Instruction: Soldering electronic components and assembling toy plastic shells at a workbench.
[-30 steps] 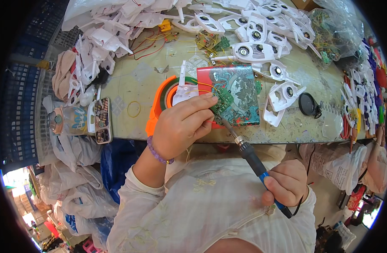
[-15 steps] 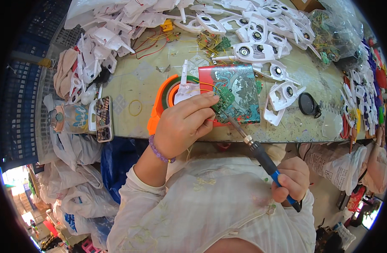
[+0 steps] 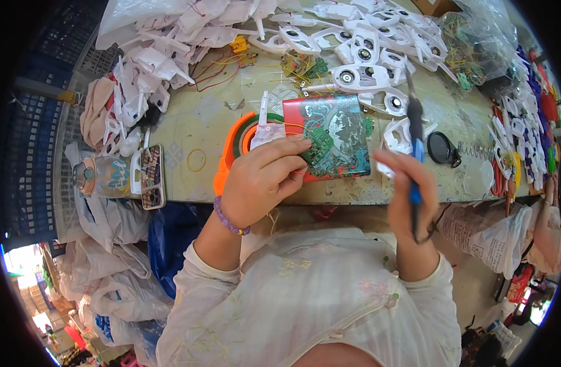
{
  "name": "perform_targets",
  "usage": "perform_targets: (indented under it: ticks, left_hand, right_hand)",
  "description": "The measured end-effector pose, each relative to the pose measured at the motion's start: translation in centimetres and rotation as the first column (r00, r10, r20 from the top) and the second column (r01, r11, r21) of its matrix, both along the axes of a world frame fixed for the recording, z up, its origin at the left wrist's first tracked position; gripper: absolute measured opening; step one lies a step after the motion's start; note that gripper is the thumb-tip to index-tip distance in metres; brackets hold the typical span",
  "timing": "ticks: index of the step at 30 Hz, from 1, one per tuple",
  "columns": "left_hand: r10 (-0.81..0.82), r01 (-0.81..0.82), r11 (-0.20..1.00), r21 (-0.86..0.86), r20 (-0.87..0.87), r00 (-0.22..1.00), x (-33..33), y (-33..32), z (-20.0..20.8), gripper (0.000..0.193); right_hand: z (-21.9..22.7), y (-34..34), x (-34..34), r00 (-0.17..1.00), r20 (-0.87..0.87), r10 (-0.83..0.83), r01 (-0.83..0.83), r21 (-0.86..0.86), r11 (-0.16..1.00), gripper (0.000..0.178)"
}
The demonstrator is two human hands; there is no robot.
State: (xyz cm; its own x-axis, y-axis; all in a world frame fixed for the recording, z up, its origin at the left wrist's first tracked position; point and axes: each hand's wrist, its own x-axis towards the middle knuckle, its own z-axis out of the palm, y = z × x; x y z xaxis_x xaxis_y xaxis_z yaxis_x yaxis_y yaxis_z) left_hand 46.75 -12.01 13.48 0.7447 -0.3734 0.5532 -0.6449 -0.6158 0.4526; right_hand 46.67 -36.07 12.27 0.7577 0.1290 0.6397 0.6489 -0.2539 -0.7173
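My left hand (image 3: 263, 172) pinches the near-left edge of a small green circuit board (image 3: 320, 145). The board lies over a red and dark patterned pad (image 3: 349, 119). Yellow wires run from it to a white plastic housing (image 3: 269, 133) with a narrow stem, partly behind my fingers. Under that housing is an orange ring-shaped holder (image 3: 222, 174) with a green roll in it. At the right, my right hand (image 3: 410, 196) grips a soldering iron (image 3: 416, 137) with a blue and black handle. The iron stands nearly upright, its tip pointing away from me, and is blurred by motion.
White plastic housings (image 3: 152, 61) are heaped at the back left, others with round black parts (image 3: 364, 52) at the back right. A round black dish (image 3: 442, 150) and a coiled spring stand (image 3: 476, 153) sit at the right. A phone (image 3: 152, 177) and a bottle (image 3: 103, 175) are leftmost.
My right hand has lifted the soldering iron off the circuit board and swung it upright, tip away from me. My left hand still pinches the board in nearly the same place.
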Motion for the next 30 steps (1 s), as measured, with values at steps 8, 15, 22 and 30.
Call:
perform_targets:
  ticks: [8,15,22,30]
  left_hand:
    - [0.043,-0.044,0.997,-0.065,-0.019,0.999,-0.4,0.0,0.1,0.028]
    - [0.085,-0.086,0.977,-0.194,-0.01,0.996,-0.9,1.5,-1.1,0.026]
    - [0.18,-0.174,0.982,-0.079,0.072,0.981,-0.8,0.3,0.0,0.021]
    - [0.078,-0.093,0.987,0.131,0.12,0.99,0.0,0.4,1.5,0.023]
  right_hand:
    - [0.9,4.9,4.0,0.993,0.111,-0.045,0.081,-0.342,0.936,0.024]
    - [1.2,5.1,3.8,0.995,0.095,-0.036,0.066,-0.332,0.941,0.025]
    - [1.3,5.1,3.7,0.994,0.092,-0.056,0.085,-0.348,0.934,0.026]
    - [1.1,4.9,4.1,0.987,0.155,-0.031,0.083,-0.341,0.937,0.026]
